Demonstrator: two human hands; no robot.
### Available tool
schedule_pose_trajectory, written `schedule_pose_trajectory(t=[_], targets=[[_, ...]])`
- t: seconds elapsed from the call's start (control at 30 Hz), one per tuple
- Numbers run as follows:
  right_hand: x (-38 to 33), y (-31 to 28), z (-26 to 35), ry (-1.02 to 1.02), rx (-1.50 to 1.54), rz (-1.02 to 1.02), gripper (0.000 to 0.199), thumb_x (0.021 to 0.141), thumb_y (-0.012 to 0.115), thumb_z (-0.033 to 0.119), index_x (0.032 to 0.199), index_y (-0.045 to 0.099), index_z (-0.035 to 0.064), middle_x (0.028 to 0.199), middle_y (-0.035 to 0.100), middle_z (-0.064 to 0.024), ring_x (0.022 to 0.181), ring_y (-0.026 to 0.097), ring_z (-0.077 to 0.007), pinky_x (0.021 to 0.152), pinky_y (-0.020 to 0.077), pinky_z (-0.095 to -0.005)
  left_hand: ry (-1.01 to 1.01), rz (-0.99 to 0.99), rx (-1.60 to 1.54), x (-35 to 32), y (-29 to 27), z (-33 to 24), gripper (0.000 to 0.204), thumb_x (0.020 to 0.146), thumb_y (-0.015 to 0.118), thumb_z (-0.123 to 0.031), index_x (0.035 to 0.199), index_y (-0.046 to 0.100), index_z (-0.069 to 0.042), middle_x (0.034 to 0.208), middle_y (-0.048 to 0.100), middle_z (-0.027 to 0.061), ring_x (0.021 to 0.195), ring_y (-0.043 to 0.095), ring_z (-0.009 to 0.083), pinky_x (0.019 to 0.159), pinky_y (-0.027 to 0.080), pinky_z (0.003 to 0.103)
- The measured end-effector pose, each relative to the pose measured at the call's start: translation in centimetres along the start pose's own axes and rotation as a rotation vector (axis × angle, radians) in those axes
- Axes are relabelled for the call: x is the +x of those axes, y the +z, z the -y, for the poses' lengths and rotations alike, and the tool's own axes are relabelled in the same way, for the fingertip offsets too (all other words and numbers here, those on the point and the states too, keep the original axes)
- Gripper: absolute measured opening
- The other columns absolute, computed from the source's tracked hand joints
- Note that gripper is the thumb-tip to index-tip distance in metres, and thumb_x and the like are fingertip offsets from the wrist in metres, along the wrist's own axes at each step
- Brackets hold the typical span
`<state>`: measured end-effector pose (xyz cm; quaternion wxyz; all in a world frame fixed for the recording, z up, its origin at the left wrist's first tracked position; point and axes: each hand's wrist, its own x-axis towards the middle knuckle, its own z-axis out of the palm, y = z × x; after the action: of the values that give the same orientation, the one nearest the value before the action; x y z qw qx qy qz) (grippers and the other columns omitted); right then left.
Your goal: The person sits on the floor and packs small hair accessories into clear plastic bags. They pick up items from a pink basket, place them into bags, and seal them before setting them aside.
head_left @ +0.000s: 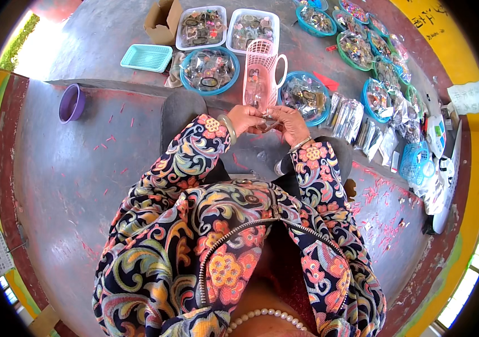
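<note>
My left hand (244, 119) and my right hand (291, 124) meet in front of me, fingers pinched together around a small dark item (268, 124). Its kind is too small to tell, and the fingers partly cover it. Just beyond the fingertips stands a pink plastic basket (261, 49) with openwork walls and a side handle; small packaged pieces show inside. Blue round baskets flank it: the left basket (185, 78) and the right basket (324, 119) hold clear bags of small accessories.
Two white trays (180, 42) (276, 33), a cardboard box (161, 23) and a turquoise tray (148, 58) lie at the back. A purple basin (71, 104) is at left. Stacked clear packets (347, 119) and several filled baskets (356, 51) spread rightward. Red scraps litter the floor (60, 185).
</note>
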<state>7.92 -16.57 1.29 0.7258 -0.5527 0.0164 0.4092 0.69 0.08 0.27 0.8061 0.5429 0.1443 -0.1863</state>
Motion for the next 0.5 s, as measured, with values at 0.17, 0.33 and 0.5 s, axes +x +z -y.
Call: schedule_pose_trajectory(t=[0.17,0.33,0.5], targets=[[0.1,0.2,-0.2,-0.054,0.039,-0.026,0.014,0.076,0.061,0.011,0.086,0.061,0.001,0.078,0.062,-0.0043,0.065,0.057,-0.0104,0.06,0.0455,-0.0229,-0.007,-0.002,0.022,0.0,0.1,-0.3,0.017,0.077,0.059,-0.009,0.09,0.058,0.002,0.081,0.061,0.007,0.071,0.06,0.0142,0.061,0.051,0.024],[0.4,0.5,-1.0,-0.171,0.137,-0.099,0.013,0.076,0.061,0.01,0.082,0.062,-0.0018,0.076,0.062,-0.0064,0.067,0.057,-0.0117,0.061,0.0451,-0.0231,0.0,-0.023,0.022,-0.1,0.1,-0.4,0.016,0.076,0.06,-0.009,0.088,0.059,0.002,0.08,0.06,0.0061,0.068,0.059,0.0133,0.059,0.051,0.024],[0.8,0.6,-1.9,-0.233,0.184,-0.162,0.014,0.075,0.061,0.009,0.081,0.061,-0.0032,0.075,0.062,-0.0072,0.067,0.057,-0.0125,0.062,0.0443,-0.0231,-0.021,-0.046,0.027,0.1,0.1,-0.4,0.017,0.075,0.061,-0.009,0.088,0.059,0.002,0.08,0.06,0.0065,0.069,0.06,0.0141,0.058,0.051,0.024]])
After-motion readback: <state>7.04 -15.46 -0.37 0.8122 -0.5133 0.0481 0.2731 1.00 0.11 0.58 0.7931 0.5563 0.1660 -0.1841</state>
